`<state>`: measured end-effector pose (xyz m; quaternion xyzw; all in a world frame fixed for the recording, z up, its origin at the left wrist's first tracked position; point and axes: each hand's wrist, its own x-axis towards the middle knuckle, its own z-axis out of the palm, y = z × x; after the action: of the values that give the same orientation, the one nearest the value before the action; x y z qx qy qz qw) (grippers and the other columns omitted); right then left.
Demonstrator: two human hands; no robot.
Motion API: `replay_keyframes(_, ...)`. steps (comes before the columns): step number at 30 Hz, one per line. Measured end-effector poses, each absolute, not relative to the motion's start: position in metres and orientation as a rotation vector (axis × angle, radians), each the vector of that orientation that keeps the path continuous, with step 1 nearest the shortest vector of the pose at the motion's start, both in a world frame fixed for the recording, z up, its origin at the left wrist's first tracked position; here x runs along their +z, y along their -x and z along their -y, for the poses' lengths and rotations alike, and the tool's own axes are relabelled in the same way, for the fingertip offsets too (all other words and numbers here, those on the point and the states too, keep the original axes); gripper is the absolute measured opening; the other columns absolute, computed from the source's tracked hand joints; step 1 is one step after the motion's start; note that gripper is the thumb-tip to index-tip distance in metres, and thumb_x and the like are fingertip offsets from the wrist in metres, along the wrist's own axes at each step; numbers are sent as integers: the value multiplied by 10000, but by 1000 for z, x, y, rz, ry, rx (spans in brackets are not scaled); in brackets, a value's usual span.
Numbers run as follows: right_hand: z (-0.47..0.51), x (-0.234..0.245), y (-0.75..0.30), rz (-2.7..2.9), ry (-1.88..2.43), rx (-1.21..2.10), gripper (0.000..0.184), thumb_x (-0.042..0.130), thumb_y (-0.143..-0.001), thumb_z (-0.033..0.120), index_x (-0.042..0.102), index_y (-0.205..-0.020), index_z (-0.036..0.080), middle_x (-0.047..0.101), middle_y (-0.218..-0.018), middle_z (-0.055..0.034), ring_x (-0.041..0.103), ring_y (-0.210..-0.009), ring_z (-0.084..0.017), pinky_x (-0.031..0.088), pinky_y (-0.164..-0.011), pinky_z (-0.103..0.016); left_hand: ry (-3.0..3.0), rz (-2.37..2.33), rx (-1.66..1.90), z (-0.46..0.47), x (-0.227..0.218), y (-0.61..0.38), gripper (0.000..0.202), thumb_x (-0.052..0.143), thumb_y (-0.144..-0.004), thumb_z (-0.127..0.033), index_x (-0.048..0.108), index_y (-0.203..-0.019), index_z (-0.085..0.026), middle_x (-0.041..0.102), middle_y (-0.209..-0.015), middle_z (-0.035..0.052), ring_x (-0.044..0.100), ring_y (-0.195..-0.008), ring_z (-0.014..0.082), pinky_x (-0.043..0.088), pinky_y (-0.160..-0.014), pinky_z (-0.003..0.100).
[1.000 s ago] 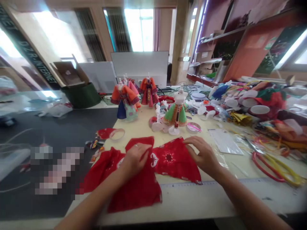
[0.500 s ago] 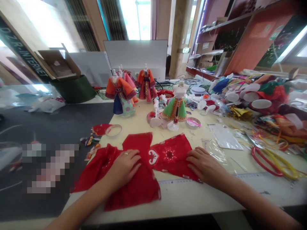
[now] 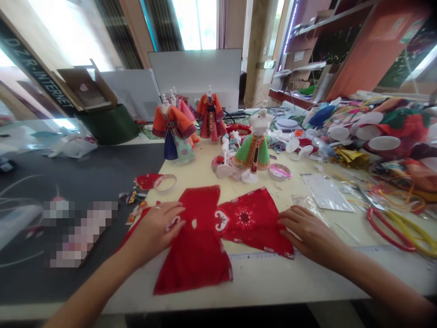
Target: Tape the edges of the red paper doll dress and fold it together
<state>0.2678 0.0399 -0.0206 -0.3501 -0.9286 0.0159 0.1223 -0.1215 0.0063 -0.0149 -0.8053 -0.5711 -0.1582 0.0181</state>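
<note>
A small red garment (image 3: 201, 237) with white embroidery lies spread flat on the pale table (image 3: 273, 282) in front of me. My left hand (image 3: 153, 228) rests palm down on its left sleeve, fingers stretched out. At the garment's right edge, my right hand (image 3: 307, 230) lies flat with fingers extended and fingertips touching the cloth. Neither hand grips anything.
Behind the garment stand several dressed doll mannequins: a green and orange one (image 3: 254, 152), an orange and blue one (image 3: 174, 134), a red-orange one (image 3: 210, 116). A tape ring (image 3: 165, 182) lies at the left. Cloth, white discs and red and yellow cords (image 3: 396, 223) crowd the right.
My left hand slid left from the garment's middle to its left sleeve. My right hand slid right to the outer edge. The garment now lies more spread out.
</note>
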Motion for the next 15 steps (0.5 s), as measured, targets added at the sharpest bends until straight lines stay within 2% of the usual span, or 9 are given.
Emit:
replay_keyframes(4,-42,-16,-258,2697,955,38,211,415,-923,195,620,-973,183,621,-951,-90,538,-917,-225,449,-816,-416,2389,1846,-509,-6,0,153,324,422,-890,-383,629,-1071,-212,658,-1125,72,580,-1067,264,438,-948,415)
replay_keyframes(8,-42,-17,-242,2699,856,27,251,380,-926,184,631,-935,198,633,-953,-77,558,-911,-217,457,-818,-396,2335,1942,-372,1,3,177,351,373,-902,-360,635,-1066,-193,671,-1107,88,607,-1018,271,458,-895,408)
replay_keyframes(15,-48,-36,-235,2709,817,0,298,350,-935,211,647,-944,195,655,-936,-82,591,-869,-217,482,-787,-402,2212,2144,-295,16,-8,179,397,442,-874,-392,576,-1181,-179,615,-1219,97,579,-1081,268,443,-933,390)
